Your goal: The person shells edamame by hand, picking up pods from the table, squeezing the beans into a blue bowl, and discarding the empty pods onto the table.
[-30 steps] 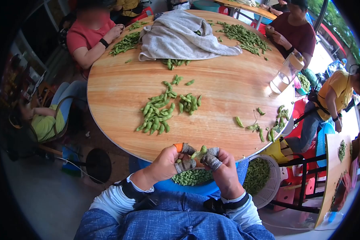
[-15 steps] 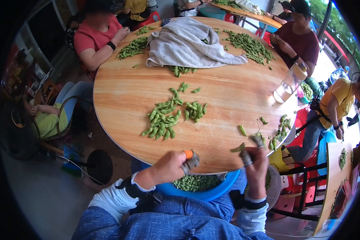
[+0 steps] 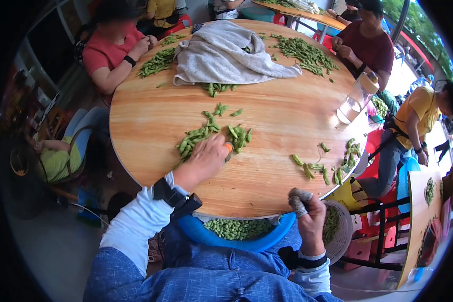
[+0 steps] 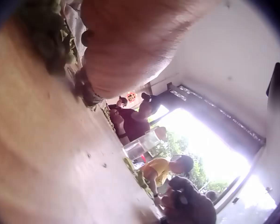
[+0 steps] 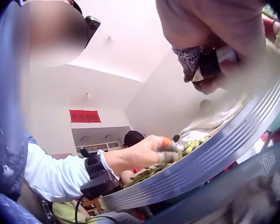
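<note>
Green pods (image 3: 186, 146) left of frame centre, partly under nearer left hand (image 3: 205, 157), long axes mixed; left grip hidden, cannot tell; right hand (image 3: 308, 214) lower right, fingers curled, contents unclear.

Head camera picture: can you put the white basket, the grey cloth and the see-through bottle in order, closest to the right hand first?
From the right hand, nearest first:
1. white basket: just to its right, off the table.
2. see-through bottle: on the table's right side.
3. grey cloth: toward the table's far side.
</note>
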Demonstrator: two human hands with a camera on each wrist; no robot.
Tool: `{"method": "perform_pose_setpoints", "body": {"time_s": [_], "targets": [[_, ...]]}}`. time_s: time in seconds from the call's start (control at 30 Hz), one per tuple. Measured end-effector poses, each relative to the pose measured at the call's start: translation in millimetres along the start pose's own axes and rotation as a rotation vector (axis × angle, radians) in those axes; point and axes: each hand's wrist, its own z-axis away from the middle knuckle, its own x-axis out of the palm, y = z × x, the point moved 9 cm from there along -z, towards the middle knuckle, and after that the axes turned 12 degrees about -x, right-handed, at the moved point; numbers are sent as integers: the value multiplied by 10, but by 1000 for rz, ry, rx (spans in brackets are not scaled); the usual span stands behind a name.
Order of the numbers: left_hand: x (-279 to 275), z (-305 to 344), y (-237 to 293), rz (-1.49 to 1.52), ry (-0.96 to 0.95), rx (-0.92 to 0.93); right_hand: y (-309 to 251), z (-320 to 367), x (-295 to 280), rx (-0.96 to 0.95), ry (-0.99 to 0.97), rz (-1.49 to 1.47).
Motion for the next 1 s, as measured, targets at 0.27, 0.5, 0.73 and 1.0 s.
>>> {"method": "perform_pose_setpoints", "body": {"time_s": [0.27, 0.5, 0.73, 1.0], "targets": [[218, 563, 261, 1581, -556, -425, -38, 30, 689, 201, -193, -285], [124, 838, 431, 1655, -539, -450, 53, 220, 980, 400, -356, -480], [32, 841, 441, 1436, -333, -282, 47, 225, 968, 400, -286, -452], [60, 896, 496, 1578, -420, -343, 69, 247, 977, 416, -267, -447]]}}
